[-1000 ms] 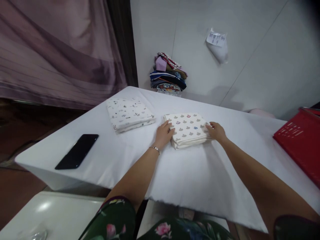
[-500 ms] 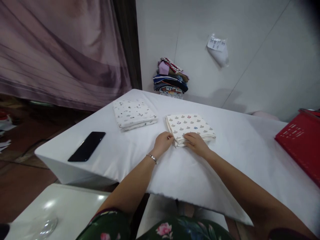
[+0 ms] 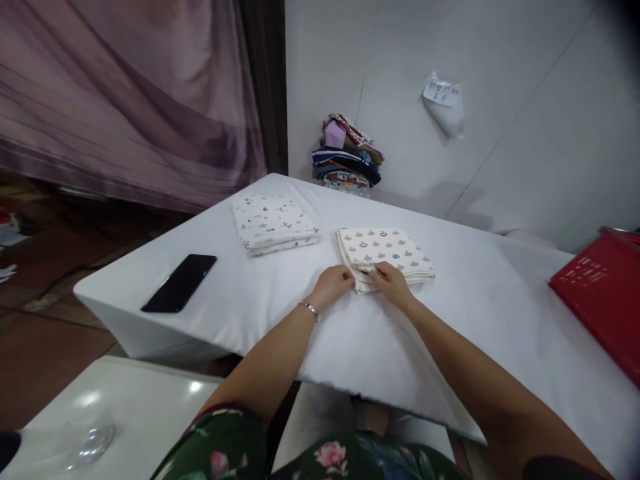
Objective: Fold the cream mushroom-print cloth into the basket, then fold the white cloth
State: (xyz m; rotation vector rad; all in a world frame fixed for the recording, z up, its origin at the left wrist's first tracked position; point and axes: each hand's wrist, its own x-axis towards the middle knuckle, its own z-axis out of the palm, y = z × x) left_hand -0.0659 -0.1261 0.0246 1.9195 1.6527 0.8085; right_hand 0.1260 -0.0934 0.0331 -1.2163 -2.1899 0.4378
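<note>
Cloth (image 3: 395,248) lies folded on the desk (image 3: 505,333), just past 12 o'clock from the person, its near edge pinched by the right hand (image 3: 393,283), while the left hand (image 3: 334,285) curls at its 8 o'clock corner, whether gripping I cannot tell. Working this edge well calls for a light left hand steadying the corner and a right pinch on even layers, lest the fold skew. Count two cloths, the second cloth (image 3: 275,220) at 10 o'clock from the first, one phone (image 3: 180,283) at 11 and one basket (image 3: 597,293) at 2 from the person.
</note>
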